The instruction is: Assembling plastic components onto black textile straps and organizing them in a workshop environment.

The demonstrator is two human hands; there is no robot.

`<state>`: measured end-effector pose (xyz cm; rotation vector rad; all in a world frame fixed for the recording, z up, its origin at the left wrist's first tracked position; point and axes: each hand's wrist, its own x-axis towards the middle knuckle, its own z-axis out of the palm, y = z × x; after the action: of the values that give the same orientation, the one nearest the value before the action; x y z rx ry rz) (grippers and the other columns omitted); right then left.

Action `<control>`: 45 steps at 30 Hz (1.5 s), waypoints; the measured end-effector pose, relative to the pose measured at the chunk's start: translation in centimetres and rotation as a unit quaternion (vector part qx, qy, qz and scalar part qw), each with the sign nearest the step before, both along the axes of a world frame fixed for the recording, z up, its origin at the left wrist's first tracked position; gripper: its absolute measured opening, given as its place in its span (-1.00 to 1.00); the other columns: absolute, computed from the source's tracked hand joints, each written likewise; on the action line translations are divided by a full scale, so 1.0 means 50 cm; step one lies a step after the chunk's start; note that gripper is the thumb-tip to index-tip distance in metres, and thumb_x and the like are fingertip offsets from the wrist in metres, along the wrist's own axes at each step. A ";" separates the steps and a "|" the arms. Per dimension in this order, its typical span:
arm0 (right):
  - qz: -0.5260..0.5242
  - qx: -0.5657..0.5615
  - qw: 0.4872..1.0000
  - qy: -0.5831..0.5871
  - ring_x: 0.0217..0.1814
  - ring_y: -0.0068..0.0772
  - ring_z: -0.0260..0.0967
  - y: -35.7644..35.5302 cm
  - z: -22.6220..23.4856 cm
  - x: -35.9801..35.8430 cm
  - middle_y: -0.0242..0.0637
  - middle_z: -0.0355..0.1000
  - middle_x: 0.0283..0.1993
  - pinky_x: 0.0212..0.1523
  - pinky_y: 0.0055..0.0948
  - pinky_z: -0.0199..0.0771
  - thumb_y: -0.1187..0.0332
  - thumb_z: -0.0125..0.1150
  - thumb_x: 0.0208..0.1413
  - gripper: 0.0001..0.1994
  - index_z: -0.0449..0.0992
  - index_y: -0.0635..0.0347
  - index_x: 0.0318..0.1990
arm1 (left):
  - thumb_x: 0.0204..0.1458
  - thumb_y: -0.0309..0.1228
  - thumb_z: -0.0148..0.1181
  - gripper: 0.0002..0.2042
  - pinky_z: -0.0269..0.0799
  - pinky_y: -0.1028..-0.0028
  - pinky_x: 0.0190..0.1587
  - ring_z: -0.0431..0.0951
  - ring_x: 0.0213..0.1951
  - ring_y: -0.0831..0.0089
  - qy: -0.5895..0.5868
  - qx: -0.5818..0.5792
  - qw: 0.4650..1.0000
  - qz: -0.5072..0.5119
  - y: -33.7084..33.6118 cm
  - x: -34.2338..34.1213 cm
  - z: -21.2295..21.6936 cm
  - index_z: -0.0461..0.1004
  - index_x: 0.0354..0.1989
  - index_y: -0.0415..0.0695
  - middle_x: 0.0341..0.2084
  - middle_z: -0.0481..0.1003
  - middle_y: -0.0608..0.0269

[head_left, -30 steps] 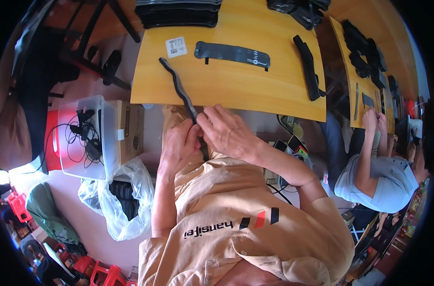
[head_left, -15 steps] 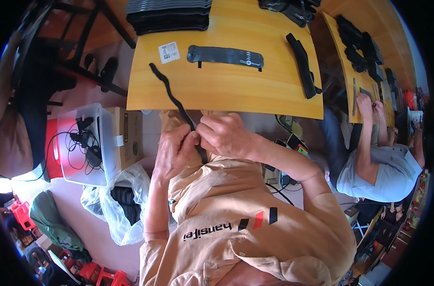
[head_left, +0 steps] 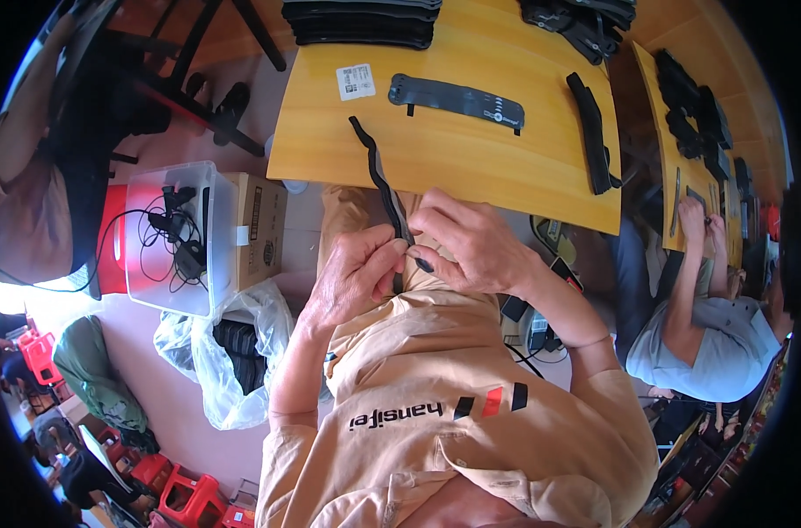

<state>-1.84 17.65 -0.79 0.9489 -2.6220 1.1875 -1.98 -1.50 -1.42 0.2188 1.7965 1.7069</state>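
Observation:
A long black strap (head_left: 379, 178), greyish along one side, reaches from the table's near edge down to my hands above my lap. My left hand (head_left: 354, 275) is closed, thumb and fingertips pinching the strap's lower part. Close beside it, my right hand (head_left: 472, 245) curls its fingers around the strap's end; a small black tip shows by its thumb. The fingers partly hide how the two parts meet. Beyond the hands, a flat dark grey band (head_left: 457, 103) with two short black tabs lies on the wooden table (head_left: 330, 158).
A white label (head_left: 356, 82) and a stack of black bands (head_left: 361, 25) are on the table, with a black strap (head_left: 591, 132) at right. Leftward stand a clear bin (head_left: 167, 290) of cables and a cardboard box (head_left: 261, 231). Another person (head_left: 704, 343) works at right.
My hands have drawn slightly apart, and a small black tip now shows at my right thumb. The strap's grey side has turned into view. The whole view has shifted.

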 end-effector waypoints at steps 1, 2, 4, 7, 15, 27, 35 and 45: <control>0.009 0.013 1.000 0.006 -0.42 -0.11 0.29 -0.001 -0.003 -0.001 -0.20 0.24 -0.40 -0.45 -0.28 0.31 0.59 0.15 -0.18 -0.81 0.32 0.24 -0.36 | 0.14 -0.37 -0.07 -0.72 0.09 0.62 -0.70 0.20 -0.76 0.69 0.000 0.000 1.000 -0.001 0.001 -0.001 0.000 0.31 -0.59 -0.24 -0.84 0.24 0.38; 0.018 0.026 0.999 0.012 -0.41 -0.10 0.29 -0.002 -0.005 -0.002 -0.20 0.23 -0.39 -0.43 -0.27 0.31 0.58 0.16 -0.17 -0.81 0.31 0.24 -0.36 | 0.14 -0.37 -0.08 -0.71 0.09 0.61 -0.70 0.21 -0.76 0.69 -0.007 -0.007 1.000 0.001 0.002 -0.001 0.000 0.31 -0.60 -0.25 -0.84 0.24 0.38; 0.022 0.027 0.999 -0.006 -0.40 -0.09 0.29 -0.002 -0.006 0.000 -0.19 0.23 -0.39 -0.43 -0.25 0.31 0.52 0.16 -0.14 -0.82 0.31 0.24 -0.36 | 0.14 -0.38 -0.08 -0.71 0.09 0.61 -0.70 0.21 -0.76 0.69 -0.014 -0.014 1.000 0.003 0.003 -0.001 -0.001 0.31 -0.60 -0.25 -0.85 0.24 0.38; 0.029 0.041 0.998 -0.035 -0.41 -0.08 0.30 -0.003 -0.006 0.003 -0.17 0.24 -0.41 -0.44 -0.23 0.31 0.47 0.15 -0.12 -0.84 0.30 0.25 -0.38 | 0.14 -0.39 -0.08 -0.71 0.10 0.61 -0.70 0.22 -0.76 0.68 0.017 -0.014 1.000 -0.016 0.005 -0.001 -0.005 0.31 -0.62 -0.25 -0.85 0.24 0.38; 0.007 0.034 0.996 -0.076 -0.52 -0.08 0.29 -0.009 -0.015 0.014 -0.17 0.26 -0.48 -0.53 -0.22 0.29 0.53 0.06 -0.14 -0.91 0.29 0.27 -0.45 | 0.12 -0.42 -0.07 -0.71 0.09 0.60 -0.70 0.23 -0.76 0.69 0.050 -0.027 0.998 -0.004 0.015 -0.001 -0.012 0.31 -0.64 -0.27 -0.85 0.24 0.36; 0.004 -0.407 0.750 -0.520 -0.75 -0.77 -0.02 -0.002 -0.019 0.013 -0.50 0.14 -0.66 -0.73 -0.69 -0.06 0.55 -0.14 -0.09 -0.91 0.25 0.28 -0.58 | 0.12 -0.35 -0.03 -0.69 0.02 0.69 -0.72 0.15 -0.77 0.75 -0.074 0.200 0.977 0.011 0.008 0.000 -0.033 0.30 -0.67 -0.17 -0.80 0.24 0.46; -0.059 -0.259 0.938 -0.221 -0.44 -0.51 0.35 -0.008 -0.006 0.005 -0.31 0.30 -0.51 -0.43 -0.55 0.36 0.61 0.03 -0.04 -0.94 0.41 0.36 -0.38 | 0.13 -0.30 -0.04 -0.69 0.01 0.70 -0.73 0.15 -0.79 0.73 -0.069 0.188 0.977 0.074 0.015 0.000 -0.036 0.30 -0.65 -0.15 -0.83 0.22 0.44; -0.093 -0.168 0.978 -0.076 -0.44 -0.30 0.42 -0.012 0.017 0.018 -0.18 0.42 -0.40 -0.43 -0.48 0.41 0.65 0.22 -0.19 -0.86 0.50 0.35 -0.39 | 0.12 -0.32 -0.04 -0.68 -0.02 0.68 -0.74 0.13 -0.79 0.73 -0.021 0.115 0.988 0.099 0.028 0.005 -0.027 0.28 -0.68 -0.15 -0.86 0.19 0.44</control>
<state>-0.95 17.03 0.04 0.5572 -2.4351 1.6375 -1.76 -0.09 -2.78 0.1034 1.6343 2.0457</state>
